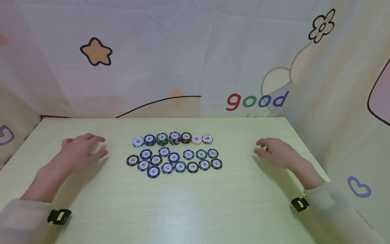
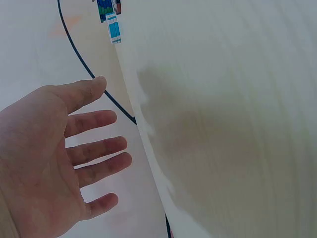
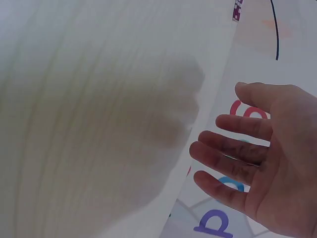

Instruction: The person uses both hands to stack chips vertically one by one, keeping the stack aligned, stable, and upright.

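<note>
Both hands hover over the table with nothing in them. My left hand (image 1: 80, 151) is at the left, fingers loosely spread and pointing toward the poker chips. On the other side, my right hand (image 1: 275, 152) has its fingers slightly bent. Between them lie the chips: a back row of short stacks, from a light blue 10 stack (image 1: 138, 141) through a taller blue 10 stack (image 1: 175, 138) to a white-and-purple stack (image 1: 207, 139). In front, loose chips lie flat, among them a black 100 chip (image 1: 132, 160) and a blue chip (image 1: 153, 171) nearest the front.
The pale wooden table (image 1: 195, 210) ends at a printed curtain (image 1: 170, 61) behind, which also hangs along both sides. Each sleeve has a black strap device, one at the left wrist (image 1: 59, 217) and one at the right (image 1: 300, 204).
</note>
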The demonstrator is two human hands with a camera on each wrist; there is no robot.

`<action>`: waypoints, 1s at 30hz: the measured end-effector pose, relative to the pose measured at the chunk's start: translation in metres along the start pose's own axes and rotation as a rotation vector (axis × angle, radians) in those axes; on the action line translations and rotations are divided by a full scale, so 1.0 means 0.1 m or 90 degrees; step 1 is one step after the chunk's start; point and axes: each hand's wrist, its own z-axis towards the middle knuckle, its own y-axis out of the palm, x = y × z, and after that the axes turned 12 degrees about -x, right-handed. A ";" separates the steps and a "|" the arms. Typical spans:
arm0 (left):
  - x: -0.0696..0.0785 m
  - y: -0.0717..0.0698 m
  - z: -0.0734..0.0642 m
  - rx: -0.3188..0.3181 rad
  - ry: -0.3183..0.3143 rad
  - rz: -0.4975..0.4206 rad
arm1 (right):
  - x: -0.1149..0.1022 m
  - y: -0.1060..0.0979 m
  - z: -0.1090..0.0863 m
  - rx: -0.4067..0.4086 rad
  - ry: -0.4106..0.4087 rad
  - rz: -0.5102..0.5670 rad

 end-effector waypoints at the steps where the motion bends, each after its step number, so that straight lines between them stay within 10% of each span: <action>1: 0.01 0.01 0.01 -0.002 0.002 0.001 | -0.02 0.01 0.01 -0.005 -0.003 0.000; 30: 0.57 0.04 0.39 -0.002 0.069 0.008 | -0.66 0.21 0.23 -0.052 -0.091 -0.069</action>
